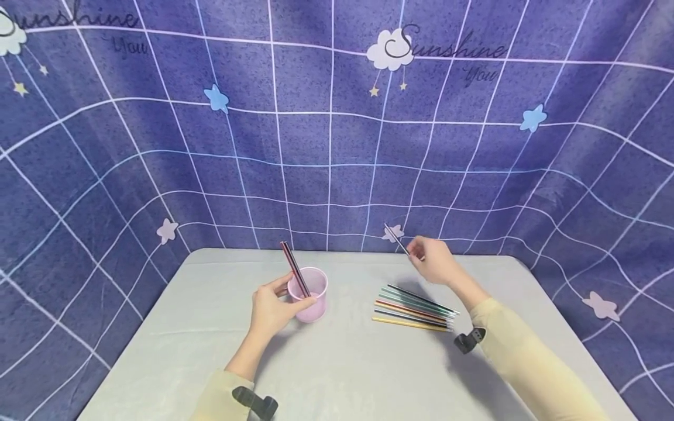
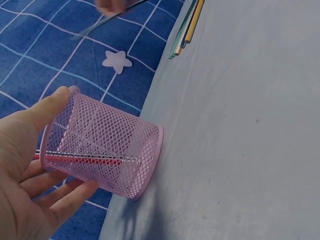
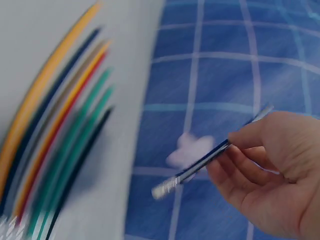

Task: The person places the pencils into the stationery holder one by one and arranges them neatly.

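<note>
In the head view my left hand holds a pink mesh pen cup, the thumb at its rim and the fingers round its side. Dark and red pencils lean inside the cup; through the mesh their lower ends show in the left wrist view. My right hand pinches a dark blue and silver pencil between thumb and fingers, up above the table. Its white eraser end points away from the palm in the right wrist view. Below that hand, several pencils lie side by side on the table.
A pale cloth covers the table. Behind it and at both sides hangs a blue-purple grid curtain with stars and clouds. The loose pencils lie right of the cup, in yellow, dark blue, red and green. Black straps circle both sleeves.
</note>
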### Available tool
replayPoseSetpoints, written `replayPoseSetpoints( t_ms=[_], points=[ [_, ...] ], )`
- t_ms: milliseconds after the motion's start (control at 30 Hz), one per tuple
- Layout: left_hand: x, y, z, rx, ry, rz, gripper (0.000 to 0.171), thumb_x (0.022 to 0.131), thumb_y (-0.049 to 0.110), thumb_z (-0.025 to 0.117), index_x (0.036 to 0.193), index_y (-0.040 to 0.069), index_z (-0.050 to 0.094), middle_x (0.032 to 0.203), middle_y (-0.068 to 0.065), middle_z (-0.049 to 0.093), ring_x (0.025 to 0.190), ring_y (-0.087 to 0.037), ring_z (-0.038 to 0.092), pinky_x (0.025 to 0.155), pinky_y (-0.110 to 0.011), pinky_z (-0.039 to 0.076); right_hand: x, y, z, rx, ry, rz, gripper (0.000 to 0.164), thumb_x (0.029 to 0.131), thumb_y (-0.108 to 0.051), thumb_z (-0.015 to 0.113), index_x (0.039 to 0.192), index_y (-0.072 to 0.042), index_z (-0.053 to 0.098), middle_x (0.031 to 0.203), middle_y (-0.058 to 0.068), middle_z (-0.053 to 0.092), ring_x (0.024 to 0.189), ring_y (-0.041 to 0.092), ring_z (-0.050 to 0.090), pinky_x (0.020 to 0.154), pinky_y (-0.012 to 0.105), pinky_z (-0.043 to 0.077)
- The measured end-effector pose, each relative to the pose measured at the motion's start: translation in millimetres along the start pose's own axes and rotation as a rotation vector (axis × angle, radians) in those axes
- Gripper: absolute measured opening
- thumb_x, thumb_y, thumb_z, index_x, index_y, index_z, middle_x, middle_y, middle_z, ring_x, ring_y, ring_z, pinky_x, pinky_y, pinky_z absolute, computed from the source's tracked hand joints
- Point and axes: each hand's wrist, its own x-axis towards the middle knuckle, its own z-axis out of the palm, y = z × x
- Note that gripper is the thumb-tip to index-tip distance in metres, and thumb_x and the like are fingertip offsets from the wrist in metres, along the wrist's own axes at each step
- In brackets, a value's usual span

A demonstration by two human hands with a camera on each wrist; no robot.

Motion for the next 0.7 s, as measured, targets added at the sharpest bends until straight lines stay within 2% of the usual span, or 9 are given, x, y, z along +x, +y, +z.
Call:
replayPoseSetpoints(
  t_ms=[133, 267, 467, 567, 700],
  points=[
    [0.3, -0.1, -0.1, 0.007, -0.004, 0.002, 0.083, 0.064, 0.036, 0.104, 0.136, 0.007, 0.073, 0.125, -0.015, 0.078, 0.109, -0.033, 0.079, 0.098, -0.054, 0.063, 14, -37, -3, 0.113, 0.066, -0.005, 0.006, 0.094, -0.004, 0.072, 0.099, -0.004, 0.069, 0.088, 0.008, 0.076, 0.080, 0.020, 0.075, 0.080, 0.043, 0.062],
    [0.2, -1.0, 0.1, 0.013, 0.002, -0.007, 0.084, 0.064, 0.037, 0.104, 0.136, 0.007, 0.072, 0.126, -0.015, 0.077, 0.110, -0.034, 0.079, 0.098, -0.054, 0.063, 27, -69, 1, 0.234, 0.125, -0.020, 0.009, 0.096, -0.005, 0.073, 0.103, -0.004, 0.069, 0.092, 0.009, 0.076, 0.085, 0.023, 0.075, 0.083, 0.040, 0.066],
    [1.4, -2.7, 1.1, 0.009, 0.002, -0.007, 0.084, 0.063, 0.037, 0.104, 0.136, 0.007, 0.073, 0.128, -0.016, 0.076, 0.110, -0.036, 0.079, 0.095, -0.052, 0.064, 40, -109, 15, 0.440, 0.151, -0.033, 0.012, 0.098, -0.007, 0.073, 0.108, -0.003, 0.068, 0.100, 0.012, 0.077, 0.095, 0.026, 0.076, 0.088, 0.038, 0.068],
    [2.2, -2.8, 0.8, 0.006, 0.004, 0.008, 0.086, 0.063, 0.038, 0.105, 0.136, 0.006, 0.073, 0.128, -0.017, 0.076, 0.109, -0.037, 0.079, 0.093, -0.051, 0.065, 45, -125, 26, 0.472, 0.154, -0.078, 0.013, 0.098, -0.006, 0.074, 0.108, -0.002, 0.068, 0.101, 0.014, 0.078, 0.096, 0.028, 0.078, 0.085, 0.038, 0.068],
    [1.9, -3.3, 0.7, -0.002, 0.004, 0.021, 0.085, 0.063, 0.037, 0.105, 0.135, 0.004, 0.072, 0.127, -0.019, 0.076, 0.107, -0.038, 0.079, 0.092, -0.051, 0.065, 52, -140, 47, 0.467, 0.138, -0.113, 0.013, 0.096, -0.005, 0.074, 0.107, -0.003, 0.068, 0.100, 0.013, 0.079, 0.095, 0.026, 0.079, 0.083, 0.030, 0.067]
  ],
)
